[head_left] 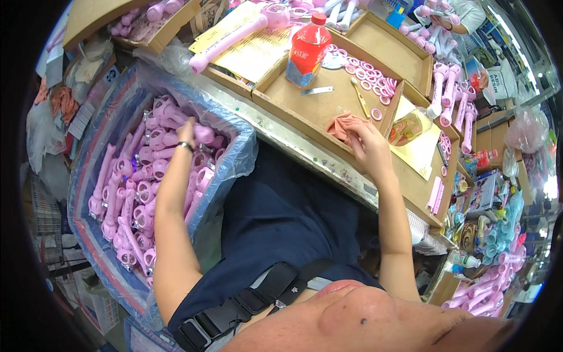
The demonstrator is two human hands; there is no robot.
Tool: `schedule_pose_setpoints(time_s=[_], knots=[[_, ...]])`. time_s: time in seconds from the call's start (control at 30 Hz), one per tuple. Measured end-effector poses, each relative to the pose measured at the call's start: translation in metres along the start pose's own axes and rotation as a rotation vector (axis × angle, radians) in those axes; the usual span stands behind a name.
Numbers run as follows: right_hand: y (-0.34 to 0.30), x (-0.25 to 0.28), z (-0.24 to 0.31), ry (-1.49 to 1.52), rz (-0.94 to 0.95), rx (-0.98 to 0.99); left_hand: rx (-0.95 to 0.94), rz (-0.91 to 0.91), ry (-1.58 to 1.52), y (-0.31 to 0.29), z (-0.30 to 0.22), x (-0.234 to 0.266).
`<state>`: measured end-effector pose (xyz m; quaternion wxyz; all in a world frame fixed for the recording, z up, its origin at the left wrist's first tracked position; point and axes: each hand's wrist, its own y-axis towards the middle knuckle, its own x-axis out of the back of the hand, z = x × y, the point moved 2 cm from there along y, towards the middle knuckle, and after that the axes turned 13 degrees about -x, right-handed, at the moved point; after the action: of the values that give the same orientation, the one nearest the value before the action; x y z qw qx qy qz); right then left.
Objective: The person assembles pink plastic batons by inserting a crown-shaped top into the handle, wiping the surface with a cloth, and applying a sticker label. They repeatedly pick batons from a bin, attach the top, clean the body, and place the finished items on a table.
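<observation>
My left hand (186,134) reaches into a lined bin (246,136) full of pink plastic wand-shaped pieces with round ring heads (126,205). Its fingers are closed around one such pink wand-shaped piece (203,134) at the top of the pile, partly hidden by the hand. On the bench, my right hand (370,148) pinches a crumpled salmon-coloured cloth (342,127) at the near edge of a shallow cardboard tray (281,97). Beyond the cloth lie a thin yellow-handled tool (359,98), a small metal strip (316,91) and many pink rings (369,76).
A red-labelled bottle (308,50) stands in the tray. Right of it, a clear container of yellowish liquid (409,127) sits on yellow paper. One long pink piece (231,41) lies on papers at the back. Another person (463,14) works at the far right.
</observation>
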<state>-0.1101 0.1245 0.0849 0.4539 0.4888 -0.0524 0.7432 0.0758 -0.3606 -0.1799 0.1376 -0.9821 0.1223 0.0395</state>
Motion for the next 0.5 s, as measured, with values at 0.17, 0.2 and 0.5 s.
schedule_pose_setpoints(time_s=[0.17, 0.2, 0.5], knots=[[0.013, -0.01, -0.025, -0.162, 0.066, -0.147, 0.363, 0.299, -0.761, -0.11, -0.121, 0.083], [0.013, -0.011, -0.03, -0.159, 0.04, -0.231, 0.364, 0.197, -0.767, -0.144, -0.128, 0.099], [0.015, 0.003, -0.082, 0.761, -0.226, -0.317, -0.316, 0.688, -0.217, -0.339, -0.124, 0.042]])
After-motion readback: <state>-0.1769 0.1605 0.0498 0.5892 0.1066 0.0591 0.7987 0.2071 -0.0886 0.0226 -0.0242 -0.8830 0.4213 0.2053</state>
